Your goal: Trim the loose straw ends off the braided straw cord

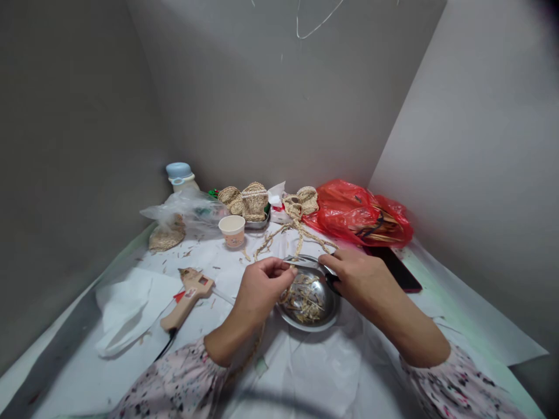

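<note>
My left hand (266, 285) pinches the end of a braided straw cord over the left rim of a round metal bowl. Scissors (332, 278) with black handles are in my right hand (353, 272), above the bowl's right side, their blades pointing left to my left fingertips. Short straw clippings (308, 299) lie inside the metal bowl (309, 327). Behind the bowl, a braided cord (300, 235) runs back to a woven straw piece (301, 202). More cord hangs below my left hand toward the table's near edge.
A glue gun (187, 297) lies at left beside white sheets (131, 302). Farther back are a paper cup (232, 231), a clear plastic bag (187, 208), a bottle (179, 174) and woven pieces (254, 202). A red bag (353, 212) and a dark tablet (395, 270) are at right.
</note>
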Motion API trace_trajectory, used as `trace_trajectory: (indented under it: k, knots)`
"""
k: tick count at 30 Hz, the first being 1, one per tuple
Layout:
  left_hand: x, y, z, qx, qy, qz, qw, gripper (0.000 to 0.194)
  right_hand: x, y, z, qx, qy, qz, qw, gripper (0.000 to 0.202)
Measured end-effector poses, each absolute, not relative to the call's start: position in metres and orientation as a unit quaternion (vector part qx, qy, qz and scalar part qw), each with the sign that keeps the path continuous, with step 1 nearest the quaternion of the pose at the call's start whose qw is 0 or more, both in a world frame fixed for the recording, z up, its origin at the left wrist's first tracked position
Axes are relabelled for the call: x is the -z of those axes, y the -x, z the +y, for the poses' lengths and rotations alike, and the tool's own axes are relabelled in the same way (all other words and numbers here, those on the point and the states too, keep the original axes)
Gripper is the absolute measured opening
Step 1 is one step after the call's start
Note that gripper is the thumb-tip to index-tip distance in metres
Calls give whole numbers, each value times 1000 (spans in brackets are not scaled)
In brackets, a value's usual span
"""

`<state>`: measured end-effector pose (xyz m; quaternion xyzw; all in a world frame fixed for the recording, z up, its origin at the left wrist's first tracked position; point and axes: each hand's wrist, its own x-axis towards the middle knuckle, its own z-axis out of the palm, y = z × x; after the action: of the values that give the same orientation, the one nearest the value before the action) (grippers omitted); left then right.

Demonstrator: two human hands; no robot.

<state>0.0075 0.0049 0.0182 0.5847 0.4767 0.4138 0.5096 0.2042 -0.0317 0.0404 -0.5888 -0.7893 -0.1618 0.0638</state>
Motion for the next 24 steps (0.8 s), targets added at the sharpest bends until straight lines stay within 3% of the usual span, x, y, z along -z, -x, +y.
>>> trace_trajectory:
  k: [13,24]
  knots:
    - [-15,-8,6,-408,-586,479,510,21,-40,-212,-28,115,578,-804,79,30]
    - [-16,-8,4,-404,-583,498,499,20,-39,-216,-26,85,579,-807,81,19]
